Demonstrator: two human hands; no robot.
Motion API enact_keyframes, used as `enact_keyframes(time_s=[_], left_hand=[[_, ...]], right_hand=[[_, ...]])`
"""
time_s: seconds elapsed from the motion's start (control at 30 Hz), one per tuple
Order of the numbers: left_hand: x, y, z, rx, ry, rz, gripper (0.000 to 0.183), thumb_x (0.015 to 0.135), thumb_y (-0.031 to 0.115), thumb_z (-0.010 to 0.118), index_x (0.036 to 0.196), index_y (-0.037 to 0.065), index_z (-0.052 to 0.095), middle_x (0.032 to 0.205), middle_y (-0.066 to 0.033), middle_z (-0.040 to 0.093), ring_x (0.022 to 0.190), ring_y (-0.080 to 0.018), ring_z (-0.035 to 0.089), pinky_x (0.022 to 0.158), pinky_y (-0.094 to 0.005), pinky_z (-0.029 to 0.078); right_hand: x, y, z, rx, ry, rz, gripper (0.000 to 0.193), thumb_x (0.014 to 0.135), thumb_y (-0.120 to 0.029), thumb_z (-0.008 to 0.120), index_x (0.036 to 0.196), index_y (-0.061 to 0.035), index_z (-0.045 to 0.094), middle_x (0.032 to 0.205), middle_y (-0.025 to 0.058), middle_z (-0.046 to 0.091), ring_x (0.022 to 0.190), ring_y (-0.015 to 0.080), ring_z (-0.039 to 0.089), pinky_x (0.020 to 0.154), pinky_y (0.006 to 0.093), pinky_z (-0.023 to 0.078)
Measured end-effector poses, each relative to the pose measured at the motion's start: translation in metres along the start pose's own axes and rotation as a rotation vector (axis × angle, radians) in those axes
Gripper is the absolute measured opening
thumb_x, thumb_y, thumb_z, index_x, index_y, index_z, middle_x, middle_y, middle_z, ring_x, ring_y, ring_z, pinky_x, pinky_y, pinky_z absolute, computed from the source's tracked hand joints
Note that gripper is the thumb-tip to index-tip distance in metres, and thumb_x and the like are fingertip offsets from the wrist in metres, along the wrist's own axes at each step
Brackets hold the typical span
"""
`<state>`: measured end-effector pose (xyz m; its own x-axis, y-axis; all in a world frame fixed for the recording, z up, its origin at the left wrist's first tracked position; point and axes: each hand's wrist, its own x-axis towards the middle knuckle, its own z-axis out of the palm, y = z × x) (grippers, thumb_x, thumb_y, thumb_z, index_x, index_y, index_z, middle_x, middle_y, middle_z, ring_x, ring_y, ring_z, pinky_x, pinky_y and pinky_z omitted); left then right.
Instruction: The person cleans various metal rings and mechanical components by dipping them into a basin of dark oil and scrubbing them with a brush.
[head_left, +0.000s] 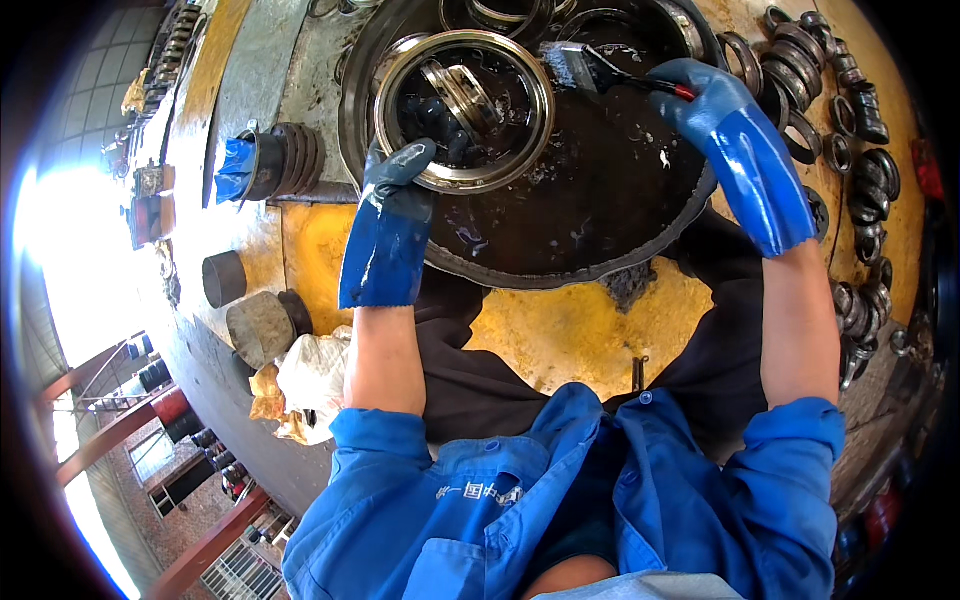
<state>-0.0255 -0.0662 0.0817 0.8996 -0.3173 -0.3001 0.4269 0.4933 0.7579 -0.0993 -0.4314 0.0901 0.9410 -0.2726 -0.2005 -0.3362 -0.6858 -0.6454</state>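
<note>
My left hand (pixel 390 210), in a long blue rubber glove, is closed on the near-left rim of a large shiny metal ring (pixel 480 183) held over a round dark basin (pixel 560 279). Through the ring's opening shows a smaller ribbed metal part (pixel 463 98). A matching glove covers my right hand (pixel 730 135), which grips the red-tipped handle of a flat brush (pixel 580 68). The bristles are close to the ring's right side; whether they touch it I cannot tell. Dark, wet-looking liquid lies in the basin, with more metal rings at its far side.
Many metal rings (pixel 795 65) lie in rows on the right. To the left stand ribbed rings with blue material (pixel 238 170) beside them, and a cylinder (pixel 262 328). A white cloth bundle (pixel 315 375) lies by my left forearm. Yellow floor (pixel 560 335) shows between my legs.
</note>
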Motion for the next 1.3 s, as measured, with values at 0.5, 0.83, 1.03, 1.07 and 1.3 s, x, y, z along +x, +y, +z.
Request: enact_keyframes(time_s=[0.5,0.83,1.03,1.07,1.3], left_hand=[[0.01,-0.017,0.0,0.355,-0.075,0.149,0.05,0.086,-0.007,0.069,0.135,-0.001,0.06,0.119,-0.0123,0.071,0.105,-0.0225,0.071,0.098,-0.0386,0.058],[0.015,-0.039,0.009,0.269,-0.101,0.089,0.054,0.084,-0.011,0.072,0.136,-0.001,0.059,0.114,-0.0113,0.072,0.098,-0.0192,0.072,0.092,-0.0328,0.061],[0.014,-0.056,0.019,0.443,-0.093,0.069,0.045,0.09,-0.004,0.07,0.134,-0.002,0.061,0.116,-0.0124,0.072,0.1,-0.02,0.071,0.098,-0.0333,0.056],[0.015,-0.059,0.017,0.445,-0.095,0.064,0.045,0.09,-0.004,0.07,0.134,-0.002,0.061,0.116,-0.0124,0.072,0.1,-0.02,0.071,0.098,-0.0333,0.056],[0.006,-0.088,0.031,0.479,-0.126,-0.097,0.051,0.086,-0.008,0.071,0.135,0.001,0.062,0.117,-0.0098,0.073,0.099,-0.0199,0.071,0.091,-0.0341,0.059]], right_hand=[[-0.022,0.007,-0.014,0.466,-0.324,-0.297,0.03,0.094,-0.016,0.078,0.122,-0.0045,0.072,0.098,0.008,0.075,0.084,0.0119,0.07,0.08,0.0254,0.059],[-0.017,-0.006,0.003,0.424,-0.558,-0.441,0.021,0.096,-0.015,0.074,0.114,-0.0038,0.074,0.096,0.0111,0.076,0.082,0.0212,0.073,0.081,0.0368,0.06],[-0.033,-0.013,-0.004,-0.156,-0.333,-0.372,0.025,0.089,-0.014,0.077,0.115,-0.0126,0.077,0.096,0.0101,0.076,0.089,0.0228,0.074,0.081,0.0376,0.06],[-0.032,-0.013,-0.004,-0.258,-0.319,-0.435,0.023,0.09,-0.017,0.076,0.112,-0.0153,0.078,0.101,0.0095,0.077,0.091,0.025,0.074,0.084,0.04,0.061],[-0.022,-0.017,0.025,0.235,-0.451,-0.354,0.031,0.091,-0.037,0.081,0.105,-0.0099,0.078,0.091,0.007,0.077,0.085,0.0189,0.072,0.083,0.0344,0.058]])
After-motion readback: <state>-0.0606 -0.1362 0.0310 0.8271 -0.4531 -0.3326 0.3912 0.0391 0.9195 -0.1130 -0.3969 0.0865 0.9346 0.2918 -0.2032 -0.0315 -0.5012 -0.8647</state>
